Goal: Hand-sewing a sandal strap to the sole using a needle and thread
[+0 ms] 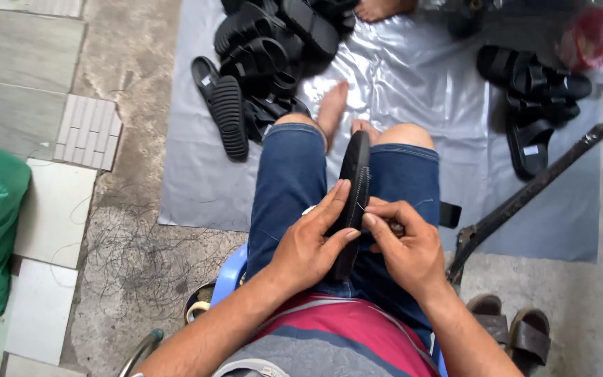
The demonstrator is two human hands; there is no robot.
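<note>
While curled: left hand [310,246] | grips black sandal [354,183] edge

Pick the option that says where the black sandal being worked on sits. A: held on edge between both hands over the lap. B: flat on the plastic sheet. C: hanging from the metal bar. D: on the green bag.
A: the left hand wraps the black sandal from the side while the right hand pinches at its edge, above the blue shorts.
</note>
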